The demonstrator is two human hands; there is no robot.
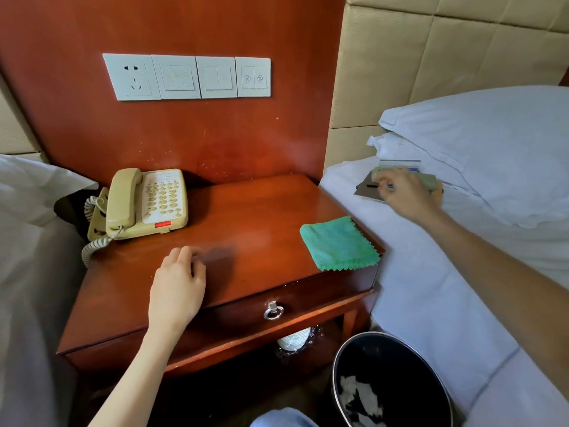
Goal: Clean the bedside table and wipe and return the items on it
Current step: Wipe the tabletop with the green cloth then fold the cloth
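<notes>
The wooden bedside table (252,211) carries a beige telephone (147,203) at its back left and a folded green cloth (338,243) at its right edge. My left hand (177,282) rests on the tabletop near the front, fingers curled, nothing in it. My right hand (406,194) reaches over the bed to the right and closes around a pale green elongated item (429,180). That item lies on a small pile of flat cards or papers (369,189) beside the pillows. Which item it is I cannot tell.
A black waste bin (391,383) with crumpled paper stands on the floor at the front right. White beds flank the table, with pillows (492,149) on the right one. A switch panel (187,77) is on the wall. A wrapped white object (294,339) lies on the lower shelf.
</notes>
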